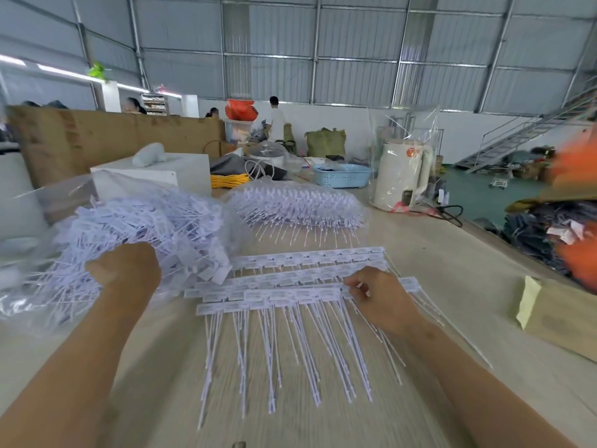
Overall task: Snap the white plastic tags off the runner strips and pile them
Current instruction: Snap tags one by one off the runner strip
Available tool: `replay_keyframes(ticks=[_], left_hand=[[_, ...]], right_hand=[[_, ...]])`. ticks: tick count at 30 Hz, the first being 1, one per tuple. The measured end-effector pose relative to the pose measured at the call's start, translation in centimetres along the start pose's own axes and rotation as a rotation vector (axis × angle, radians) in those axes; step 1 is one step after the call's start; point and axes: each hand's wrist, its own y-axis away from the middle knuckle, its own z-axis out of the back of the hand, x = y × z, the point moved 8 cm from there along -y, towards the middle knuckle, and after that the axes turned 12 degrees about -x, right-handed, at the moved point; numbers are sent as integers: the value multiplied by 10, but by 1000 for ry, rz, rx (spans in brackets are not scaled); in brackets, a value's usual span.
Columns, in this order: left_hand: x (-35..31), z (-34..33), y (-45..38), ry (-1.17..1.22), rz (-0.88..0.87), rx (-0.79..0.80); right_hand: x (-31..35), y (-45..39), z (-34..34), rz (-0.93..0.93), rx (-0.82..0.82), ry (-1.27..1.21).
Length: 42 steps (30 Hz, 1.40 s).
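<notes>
Several white runner strips (274, 297) lie across the table in front of me, their tag heads in rows and their thin tails pointing towards me. My right hand (378, 294) rests on the right end of the strips, fingers curled and pinching a tag head. My left hand (127, 268) is closed into a fist at the edge of a big loose pile of white tags (139, 227) on the left; what it holds is hidden. A second stack of uncut strips (297, 205) lies farther back in clear plastic.
A white box (161, 174) stands behind the pile. A wrapped white kettle (402, 176), a blue basket (344, 174) and a yellow cable (229, 181) sit at the back. A brown cardboard piece (562, 318) lies at the right table edge. People work in the distance.
</notes>
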Motion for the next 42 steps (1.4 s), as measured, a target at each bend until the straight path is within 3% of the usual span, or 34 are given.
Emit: replay_keyframes(ticks=[2, 6, 11, 14, 17, 20, 25, 30, 34, 37, 40, 42], left_hand=[[-3, 2, 3, -16, -8, -20], [-38, 38, 22, -80, -109, -209], [-112, 62, 73, 30, -482, -334], [-152, 50, 111, 243, -786, -248], [-171, 36, 135, 357, -931, -92], [-174, 32, 136, 459, -945, -81], [-166, 47, 130, 882, -868, -54], [-165, 69, 136, 995, -954, -178], [-163, 82, 145, 909, -1119, -314], [-167, 83, 154, 757, -1227, -369], [-179, 70, 156, 614, -1218, -276], [-184, 61, 153, 694, -1167, -145]], right_hand=[[6, 1, -6, 12, 35, -5], [12, 1, -12, -6, 44, -56], [15, 2, -15, -21, 47, -87], [23, 4, -15, -7, 60, -101], [28, 5, -16, -7, 85, -102], [26, 4, -12, -45, 50, -128], [31, -1, 5, -41, -21, -255], [29, 5, 6, -366, 98, -880], [27, 7, 7, -502, 157, -1026], [22, 7, 9, -479, 150, -965], [22, -2, 20, -173, 25, -564], [28, -6, 23, 37, -41, -321]])
